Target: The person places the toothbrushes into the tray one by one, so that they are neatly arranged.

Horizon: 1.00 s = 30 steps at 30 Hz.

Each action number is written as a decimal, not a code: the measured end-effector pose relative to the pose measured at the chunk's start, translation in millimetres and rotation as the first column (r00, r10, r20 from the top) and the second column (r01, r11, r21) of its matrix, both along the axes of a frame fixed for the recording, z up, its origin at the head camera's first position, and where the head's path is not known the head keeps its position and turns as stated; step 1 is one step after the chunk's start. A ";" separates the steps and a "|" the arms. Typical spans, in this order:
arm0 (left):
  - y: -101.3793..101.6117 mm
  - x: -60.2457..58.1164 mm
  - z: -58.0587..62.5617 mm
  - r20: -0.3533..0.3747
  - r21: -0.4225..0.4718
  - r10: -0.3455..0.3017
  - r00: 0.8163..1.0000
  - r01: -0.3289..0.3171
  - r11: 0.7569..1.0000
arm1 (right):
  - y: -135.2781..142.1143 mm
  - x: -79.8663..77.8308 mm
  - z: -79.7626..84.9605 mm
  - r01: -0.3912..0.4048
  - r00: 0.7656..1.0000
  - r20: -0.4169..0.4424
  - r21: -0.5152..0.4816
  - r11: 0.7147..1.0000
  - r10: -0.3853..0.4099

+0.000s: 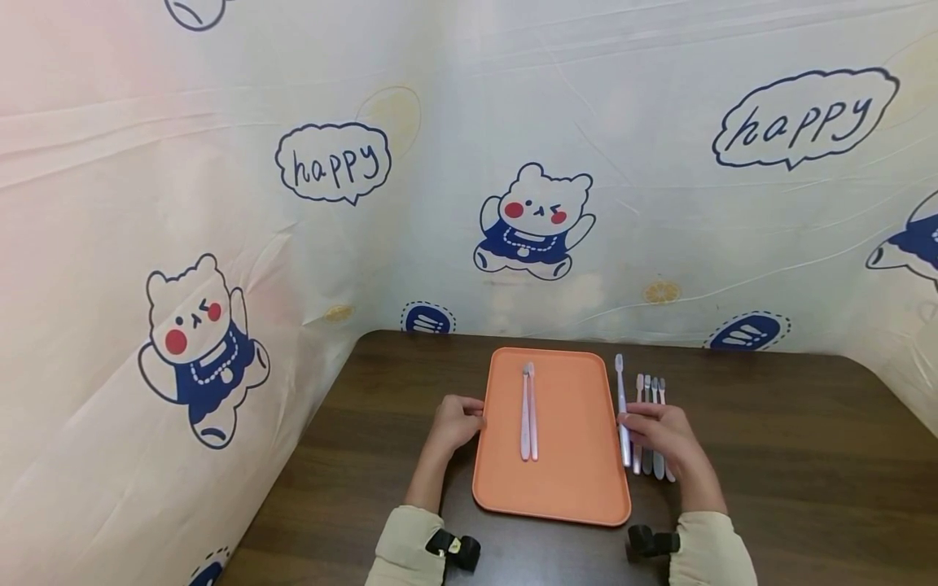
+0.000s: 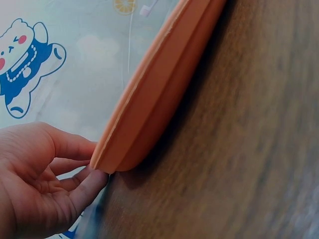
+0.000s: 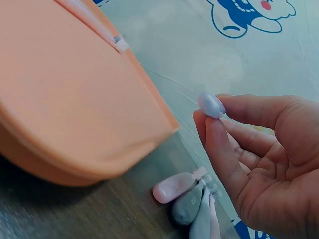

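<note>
My right hand [image 1: 665,436] pinches a lavender toothbrush [image 1: 620,374] between thumb and fingers, bristle end pointing away, just past the right rim of an orange tray [image 1: 575,480]. In the right wrist view, the rounded handle end of this toothbrush [image 3: 211,104] shows at the fingertips. With thumb and fingers, my left hand [image 1: 456,425] grips the tray's left rim, seen close in the left wrist view at the tray's side [image 2: 149,109]. Two pale pink toothbrushes [image 1: 533,423] lie side by side in the tray, left of its middle.
Right of the tray, several toothbrushes lie in a row on the dark wood table [image 1: 791,456], among them a pink one [image 3: 174,188] and a dark grey one [image 3: 187,208]. A printed curtain [image 1: 645,228] rises behind the table and along its left side.
</note>
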<state>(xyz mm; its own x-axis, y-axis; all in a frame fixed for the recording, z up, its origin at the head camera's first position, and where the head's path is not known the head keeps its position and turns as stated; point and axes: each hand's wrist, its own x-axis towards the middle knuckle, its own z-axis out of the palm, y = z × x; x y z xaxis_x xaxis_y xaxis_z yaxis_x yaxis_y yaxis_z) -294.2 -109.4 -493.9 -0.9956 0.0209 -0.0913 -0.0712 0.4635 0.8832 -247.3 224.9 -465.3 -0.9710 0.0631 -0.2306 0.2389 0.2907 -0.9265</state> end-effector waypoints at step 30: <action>-0.5 -0.6 -0.9 0.008 0.002 -0.001 1.000 0.001 1.000 | -15.6 -5.0 -5.3 0.005 1.000 -0.012 -0.007 1.000 -0.005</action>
